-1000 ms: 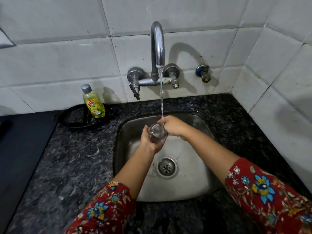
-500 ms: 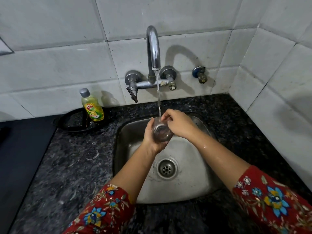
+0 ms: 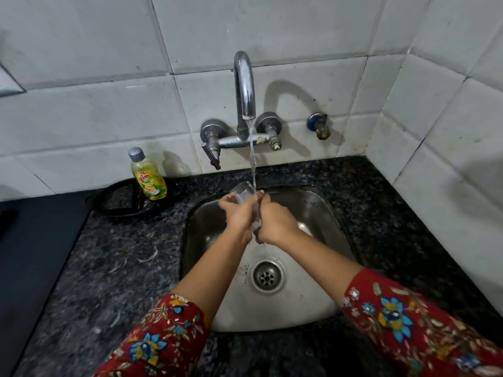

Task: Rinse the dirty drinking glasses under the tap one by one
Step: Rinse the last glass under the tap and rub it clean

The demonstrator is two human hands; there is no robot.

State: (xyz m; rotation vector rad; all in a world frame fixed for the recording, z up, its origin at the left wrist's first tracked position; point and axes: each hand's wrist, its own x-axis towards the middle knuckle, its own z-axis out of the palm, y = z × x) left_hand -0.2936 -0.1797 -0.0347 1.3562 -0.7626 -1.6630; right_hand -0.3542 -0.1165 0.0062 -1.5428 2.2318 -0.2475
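A clear drinking glass (image 3: 244,192) is pressed between both palms over the steel sink (image 3: 321,213), tilted with its mouth pointing away from me. My left hand (image 3: 236,214) wraps its left side and my right hand (image 3: 275,219) covers its right side. Most of the glass is hidden by my fingers. Water runs from the chrome tap (image 3: 245,85) in a thin stream onto the glass rim and drips off below my hands toward the drain (image 3: 267,276).
A yellow-green dish soap bottle (image 3: 148,176) stands on a black tray (image 3: 114,202) left of the sink. Dark speckled granite counter (image 3: 114,268) surrounds the basin. White tiled walls close the back and right. A black surface (image 3: 32,240) lies at far left.
The glass has turned from mouth toward me to mouth away, rim raised into the stream. Both hands have closed flatter around its sides, and the view has shifted slightly.
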